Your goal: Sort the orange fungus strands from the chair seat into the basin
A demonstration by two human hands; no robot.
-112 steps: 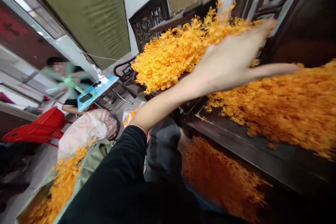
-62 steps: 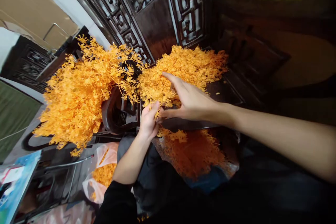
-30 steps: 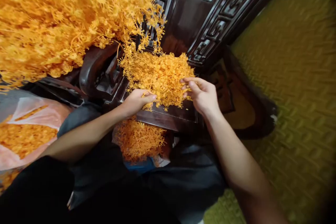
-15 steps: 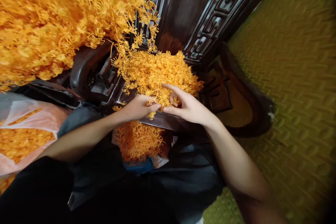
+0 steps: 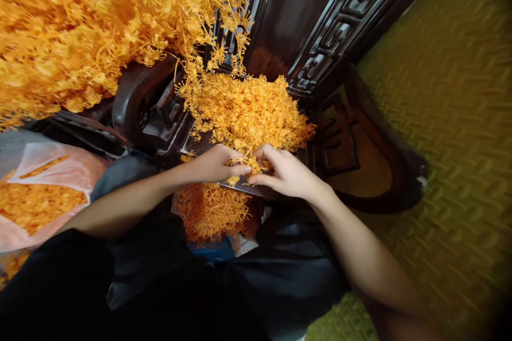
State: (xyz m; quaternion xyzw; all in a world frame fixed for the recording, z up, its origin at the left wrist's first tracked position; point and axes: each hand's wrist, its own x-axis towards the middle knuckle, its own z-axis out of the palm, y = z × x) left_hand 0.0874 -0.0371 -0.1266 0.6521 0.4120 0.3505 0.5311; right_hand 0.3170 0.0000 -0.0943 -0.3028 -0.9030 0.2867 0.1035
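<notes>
A small orange sprig (image 5: 248, 162) lies between my two hands at the front edge of a dark wooden seat. My left hand (image 5: 218, 164) pinches the sprig's stem between thumb and fingers. Curved around its other side, my right hand (image 5: 282, 171) has thumb and fingertips apart, with orange blossoms between them; whether it grips them is unclear. Just beyond my hands, a heap of orange blossoms (image 5: 252, 109) rests on the seat. Below the seat edge, a container of orange stems (image 5: 214, 210) stands between my legs.
A large mass of orange sprigs (image 5: 80, 32) fills the upper left, over a carved armrest (image 5: 132, 98). A pinkish plastic bag (image 5: 76, 170) of orange pieces is at left. Carved chair back (image 5: 288, 21) stands ahead; yellow-green textured matting (image 5: 452, 133) is at right.
My right hand's raised index finger has curled down toward the sprig. Both hands remain close together, and the view has shifted slightly.
</notes>
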